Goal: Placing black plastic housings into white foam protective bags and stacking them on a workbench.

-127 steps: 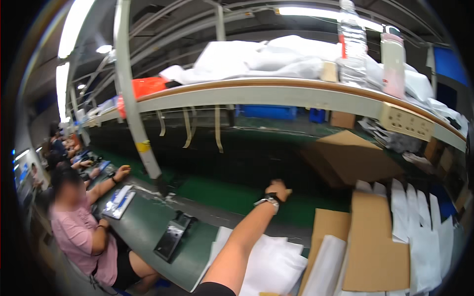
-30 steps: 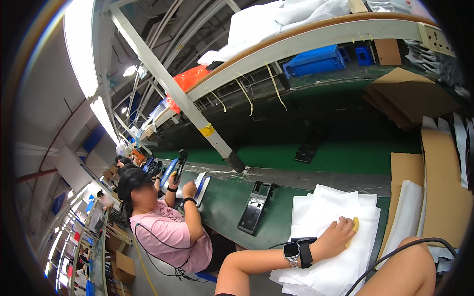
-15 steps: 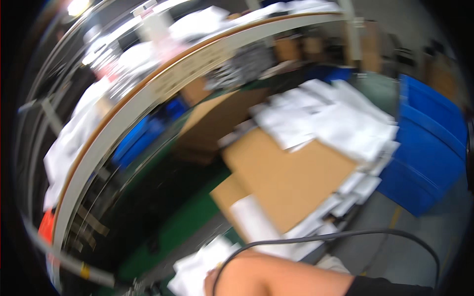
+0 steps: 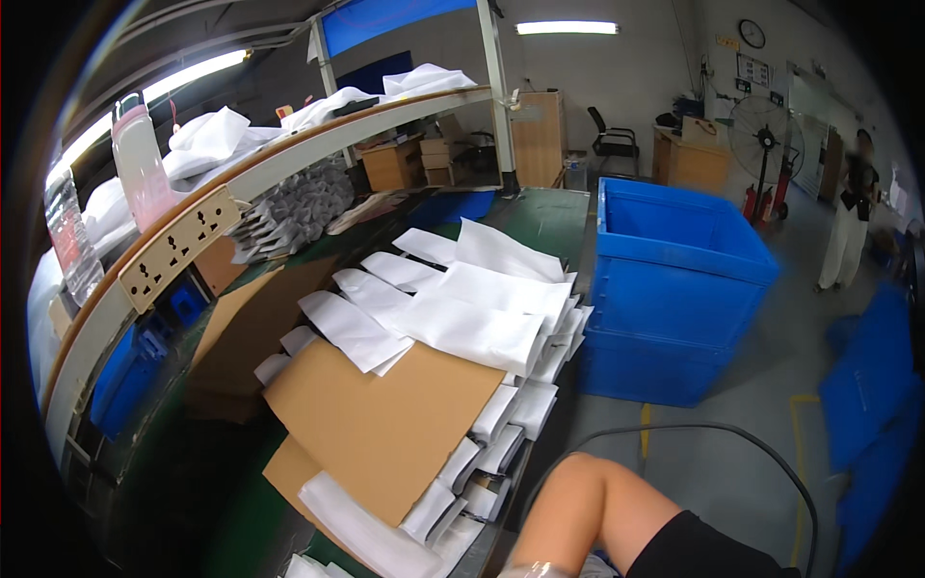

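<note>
Neither of my hands shows in the head view. My bare knee (image 4: 590,501) rises at the lower edge, with black shorts behind it. A black cable (image 4: 732,432) arcs over the knee. On the green work table (image 4: 540,217) to the left lies a large brown cardboard sheet (image 4: 385,424). Piles of flat white bags (image 4: 472,328) overlap the sheet and spread along the table's edge. A second cardboard sheet (image 4: 246,328) lies further left.
Stacked blue crates (image 4: 674,289) stand on the grey floor beside the table. A curved shelf carries a socket strip (image 4: 178,246), two bottles (image 4: 140,164) and white bags. A person (image 4: 848,231), a standing fan (image 4: 761,144), a chair (image 4: 612,144) and wooden desks are at the back.
The view has swung from the left of the line, with a seated co-worker, to the right. My left hand, resting on white bags a second ago, has left the picture.
</note>
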Motion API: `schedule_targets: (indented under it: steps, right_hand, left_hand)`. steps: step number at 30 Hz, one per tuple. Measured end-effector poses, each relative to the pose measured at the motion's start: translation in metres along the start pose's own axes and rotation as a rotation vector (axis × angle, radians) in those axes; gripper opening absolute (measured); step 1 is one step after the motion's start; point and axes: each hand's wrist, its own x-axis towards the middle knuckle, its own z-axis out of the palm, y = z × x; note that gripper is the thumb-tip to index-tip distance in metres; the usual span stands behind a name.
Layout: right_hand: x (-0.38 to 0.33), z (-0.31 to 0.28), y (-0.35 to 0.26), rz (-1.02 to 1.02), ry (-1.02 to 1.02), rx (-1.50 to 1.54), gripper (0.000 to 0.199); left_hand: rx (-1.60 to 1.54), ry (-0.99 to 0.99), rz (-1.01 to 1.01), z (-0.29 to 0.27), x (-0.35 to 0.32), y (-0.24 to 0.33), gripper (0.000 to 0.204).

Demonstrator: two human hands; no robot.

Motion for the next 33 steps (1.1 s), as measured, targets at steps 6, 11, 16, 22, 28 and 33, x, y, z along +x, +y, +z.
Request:
schedule_targets:
  steps: [6,11,16,22,28,33]
  right_hand:
    - [-0.064,-0.036,0.002,0.557,-0.134,0.126,0.023]
    - [-0.393,0.066,0.089,1.71,0.438,0.444,0.06]
    - [-0.453,0.2,0.114,2.013,0.83,1.284,0.077]
    - [-0.412,0.214,0.106,2.094,0.515,1.241,0.072]
    - [-0.381,0.191,0.154,2.072,0.141,1.113,0.068]
    - [-0.364,0.17,0.175,2.029,-0.005,0.987,0.064]
  left_hand:
    - [0.0,0.072,-0.09,0.003,-0.022,-0.013,0.04]
    - [-0.063,0.056,-0.012,0.0,-0.007,-0.001,0.041]
    - [-0.053,0.091,-0.051,0.01,-0.007,-0.005,0.041]
    - [-0.002,0.088,-0.039,0.018,-0.003,-0.01,0.039]
    - [0.054,0.135,-0.057,0.015,-0.005,-0.008,0.038]
    - [0.094,0.131,-0.086,0.016,-0.009,-0.007,0.04]
